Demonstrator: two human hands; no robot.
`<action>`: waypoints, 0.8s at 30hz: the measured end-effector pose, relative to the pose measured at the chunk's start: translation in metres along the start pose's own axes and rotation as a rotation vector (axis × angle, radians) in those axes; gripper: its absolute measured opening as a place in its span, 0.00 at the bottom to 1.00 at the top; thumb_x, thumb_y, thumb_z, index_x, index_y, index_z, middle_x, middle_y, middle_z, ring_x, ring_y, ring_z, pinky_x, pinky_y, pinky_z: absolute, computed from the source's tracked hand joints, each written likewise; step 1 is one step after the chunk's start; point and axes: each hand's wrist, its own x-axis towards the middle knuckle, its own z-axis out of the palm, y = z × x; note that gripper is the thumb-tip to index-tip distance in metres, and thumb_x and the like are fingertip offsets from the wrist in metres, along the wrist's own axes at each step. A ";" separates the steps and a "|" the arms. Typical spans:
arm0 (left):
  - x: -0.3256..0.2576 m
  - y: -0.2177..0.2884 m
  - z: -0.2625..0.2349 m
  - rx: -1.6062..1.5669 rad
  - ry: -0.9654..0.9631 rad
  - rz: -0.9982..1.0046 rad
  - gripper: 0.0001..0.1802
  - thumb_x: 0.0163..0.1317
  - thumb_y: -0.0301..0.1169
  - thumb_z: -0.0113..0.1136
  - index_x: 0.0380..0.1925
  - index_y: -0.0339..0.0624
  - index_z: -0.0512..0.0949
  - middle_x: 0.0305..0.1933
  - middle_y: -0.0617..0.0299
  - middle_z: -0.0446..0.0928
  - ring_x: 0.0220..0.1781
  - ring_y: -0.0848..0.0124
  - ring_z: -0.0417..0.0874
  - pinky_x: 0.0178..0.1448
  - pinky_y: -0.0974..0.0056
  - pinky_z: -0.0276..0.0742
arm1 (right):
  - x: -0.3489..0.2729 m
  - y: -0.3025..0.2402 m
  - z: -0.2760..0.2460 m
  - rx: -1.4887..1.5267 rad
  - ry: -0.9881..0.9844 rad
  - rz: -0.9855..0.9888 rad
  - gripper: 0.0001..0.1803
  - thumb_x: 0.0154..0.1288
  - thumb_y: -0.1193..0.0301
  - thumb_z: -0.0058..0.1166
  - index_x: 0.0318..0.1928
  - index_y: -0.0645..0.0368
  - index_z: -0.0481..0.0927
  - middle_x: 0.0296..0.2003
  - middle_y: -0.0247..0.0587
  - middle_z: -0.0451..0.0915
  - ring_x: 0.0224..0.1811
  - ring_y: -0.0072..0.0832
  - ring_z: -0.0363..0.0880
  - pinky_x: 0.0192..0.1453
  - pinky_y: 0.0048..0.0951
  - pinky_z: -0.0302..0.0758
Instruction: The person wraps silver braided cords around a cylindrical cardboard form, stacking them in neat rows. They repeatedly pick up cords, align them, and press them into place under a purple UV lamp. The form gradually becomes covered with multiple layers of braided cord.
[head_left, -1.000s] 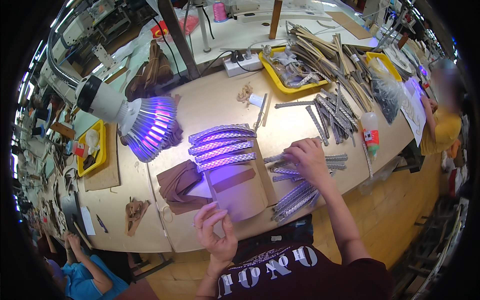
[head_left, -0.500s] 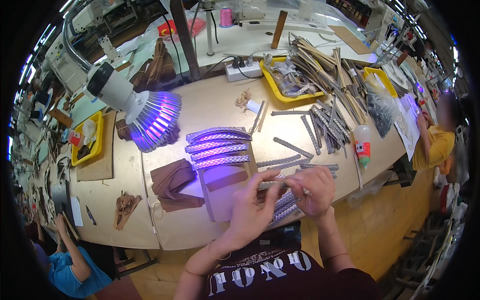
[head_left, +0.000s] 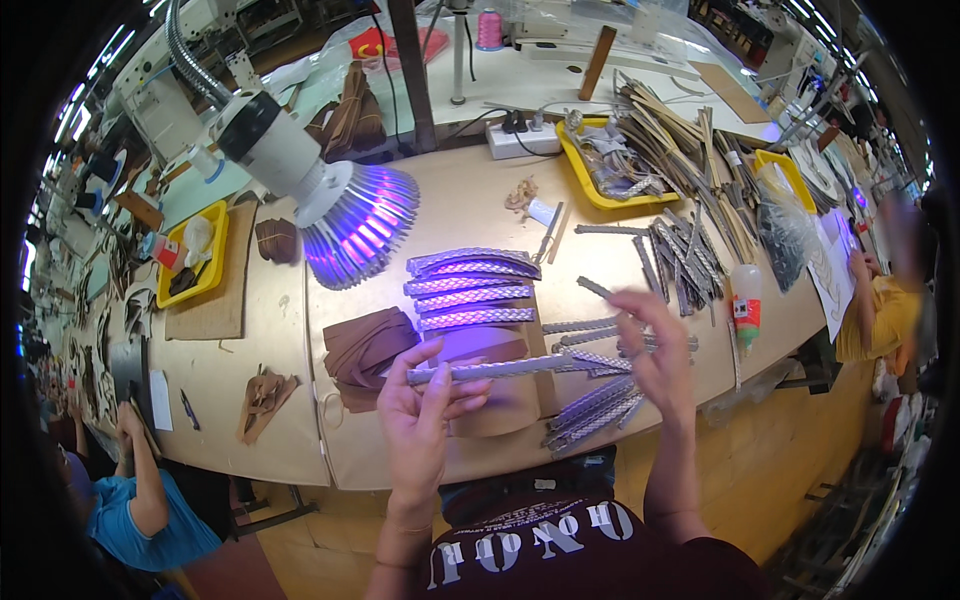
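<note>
- The long, narrow, silver-grey braided strip (head_left: 500, 369) is held just above the tan cardboard sheet (head_left: 500, 400) at the near edge of the wooden workbench (head_left: 250, 420). Its long axis runs nearly level from the person's left to right, the right end slightly higher.
- The left hand (head_left: 425, 410) pinches the strip's left end between thumb and fingertips; the fingers are curled around it, not clenched into a fist.
- The right hand (head_left: 655, 350) is at the strip's right end, fingers spread and blurred; I cannot tell whether it grips the strip or only touches it.
- Beyond the cardboard sheet, a row of similar braided strips (head_left: 470, 290) lies under the violet lamp (head_left: 350, 225).
- More loose strips (head_left: 590, 410) lie just right of the sheet, below the right hand.
</note>
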 end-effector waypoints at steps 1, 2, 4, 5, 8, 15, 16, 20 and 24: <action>0.001 0.000 -0.001 -0.004 -0.002 -0.004 0.17 0.74 0.27 0.49 0.58 0.29 0.65 0.45 0.44 0.82 0.42 0.61 0.88 0.46 0.65 0.87 | -0.004 -0.008 0.007 0.166 -0.100 0.039 0.17 0.71 0.68 0.56 0.55 0.65 0.77 0.48 0.44 0.81 0.47 0.33 0.80 0.54 0.34 0.74; 0.002 0.000 -0.001 0.007 -0.011 -0.007 0.17 0.74 0.27 0.49 0.58 0.29 0.65 0.45 0.44 0.82 0.42 0.61 0.88 0.46 0.65 0.87 | -0.007 -0.015 0.014 0.323 -0.195 0.061 0.18 0.72 0.68 0.55 0.57 0.65 0.76 0.48 0.42 0.81 0.47 0.29 0.78 0.55 0.32 0.74; 0.003 0.000 -0.002 0.025 -0.028 -0.016 0.18 0.74 0.27 0.49 0.58 0.29 0.65 0.45 0.44 0.82 0.43 0.61 0.88 0.47 0.65 0.87 | -0.011 -0.027 0.026 0.577 -0.305 0.139 0.20 0.73 0.69 0.53 0.60 0.66 0.74 0.47 0.41 0.81 0.45 0.25 0.77 0.53 0.29 0.74; 0.003 0.000 -0.002 0.032 -0.041 -0.038 0.18 0.74 0.27 0.49 0.58 0.28 0.65 0.45 0.44 0.82 0.43 0.61 0.88 0.48 0.66 0.87 | -0.013 -0.032 0.030 0.675 -0.323 0.193 0.21 0.73 0.69 0.53 0.61 0.66 0.73 0.46 0.41 0.81 0.44 0.24 0.77 0.52 0.27 0.75; 0.001 -0.001 -0.002 0.019 -0.062 -0.086 0.18 0.74 0.27 0.49 0.59 0.28 0.64 0.45 0.45 0.82 0.45 0.60 0.88 0.49 0.66 0.87 | -0.013 -0.040 0.041 0.698 -0.313 0.273 0.17 0.69 0.75 0.58 0.56 0.65 0.78 0.42 0.39 0.82 0.38 0.22 0.80 0.43 0.24 0.78; 0.014 -0.008 -0.015 -0.024 -0.065 -0.026 0.17 0.74 0.26 0.50 0.58 0.28 0.66 0.45 0.48 0.81 0.46 0.65 0.87 0.51 0.66 0.86 | -0.002 -0.044 0.038 -0.014 -0.091 -0.290 0.11 0.56 0.82 0.66 0.41 0.59 0.85 0.38 0.43 0.83 0.36 0.31 0.84 0.38 0.26 0.80; 0.018 -0.009 -0.017 -0.026 -0.067 -0.013 0.16 0.74 0.26 0.49 0.58 0.28 0.67 0.45 0.48 0.81 0.46 0.66 0.86 0.51 0.66 0.85 | -0.001 -0.045 0.038 -0.034 -0.093 -0.345 0.12 0.55 0.83 0.66 0.40 0.60 0.85 0.38 0.45 0.82 0.36 0.32 0.84 0.37 0.26 0.81; 0.027 -0.011 -0.021 -0.064 -0.069 0.013 0.15 0.74 0.25 0.48 0.56 0.28 0.70 0.46 0.51 0.81 0.47 0.68 0.85 0.53 0.66 0.85 | 0.006 -0.048 0.041 -0.120 -0.107 -0.306 0.13 0.54 0.83 0.67 0.40 0.58 0.85 0.38 0.43 0.82 0.38 0.32 0.84 0.37 0.27 0.81; 0.035 -0.010 -0.022 -0.138 -0.072 0.008 0.14 0.75 0.26 0.47 0.56 0.30 0.71 0.48 0.52 0.80 0.48 0.68 0.85 0.54 0.66 0.84 | 0.020 -0.053 0.050 -0.144 -0.079 -0.304 0.14 0.55 0.77 0.68 0.43 0.57 0.84 0.38 0.42 0.82 0.39 0.35 0.83 0.43 0.31 0.79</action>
